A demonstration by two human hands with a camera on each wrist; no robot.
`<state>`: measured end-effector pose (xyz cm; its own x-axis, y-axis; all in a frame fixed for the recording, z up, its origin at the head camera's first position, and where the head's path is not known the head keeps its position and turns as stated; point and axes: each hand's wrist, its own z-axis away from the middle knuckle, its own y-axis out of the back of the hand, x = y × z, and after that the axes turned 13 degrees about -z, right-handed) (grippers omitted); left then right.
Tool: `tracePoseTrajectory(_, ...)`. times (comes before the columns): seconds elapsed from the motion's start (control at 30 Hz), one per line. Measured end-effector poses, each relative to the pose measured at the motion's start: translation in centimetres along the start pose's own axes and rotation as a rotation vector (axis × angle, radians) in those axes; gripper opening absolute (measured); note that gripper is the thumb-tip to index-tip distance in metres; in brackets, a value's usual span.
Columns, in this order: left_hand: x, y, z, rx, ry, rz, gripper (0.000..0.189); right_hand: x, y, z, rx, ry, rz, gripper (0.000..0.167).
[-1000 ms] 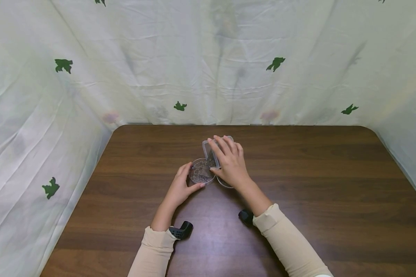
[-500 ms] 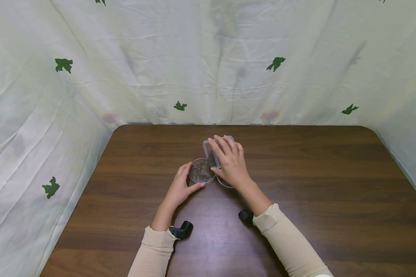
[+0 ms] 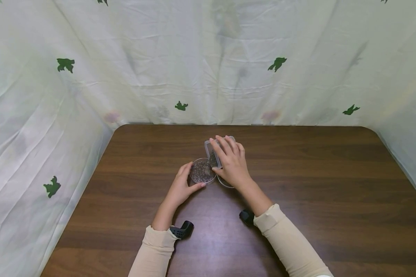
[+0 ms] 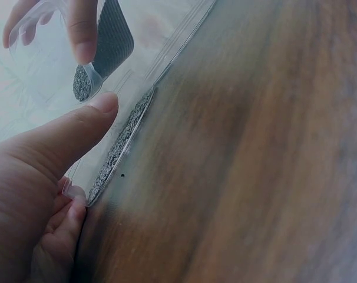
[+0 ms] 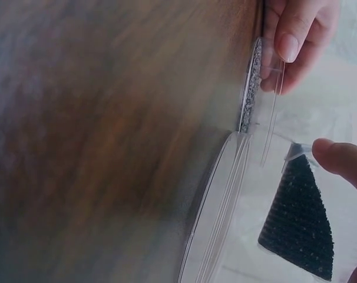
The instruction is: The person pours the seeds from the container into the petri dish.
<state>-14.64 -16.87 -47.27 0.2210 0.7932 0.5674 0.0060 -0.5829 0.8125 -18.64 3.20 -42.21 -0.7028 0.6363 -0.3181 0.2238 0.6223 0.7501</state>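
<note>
Leaning at one o'clock over clear round plastic dish (image 3: 210, 181): clear rectangular plastic tub (image 3: 210, 148) of dark granules (image 3: 202, 171); seemed light, slick, best held by opposite walls. Right hand (image 3: 231, 165) pinched it, fingers wide; left hand (image 3: 178, 189), half-curled, held the dish, eight o'clock.

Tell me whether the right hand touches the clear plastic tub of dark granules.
Touching. The left wrist view shows the right hand gripping the clear plastic tub, its thumb against the plastic.
</note>
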Motion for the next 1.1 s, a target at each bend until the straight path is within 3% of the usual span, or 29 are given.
tracePoseTrajectory(1.1,0.09,0.07,0.02,-0.012,0.011,-0.004,0.085,0.17,0.05,0.20,-0.009,-0.024,0.004,0.100)
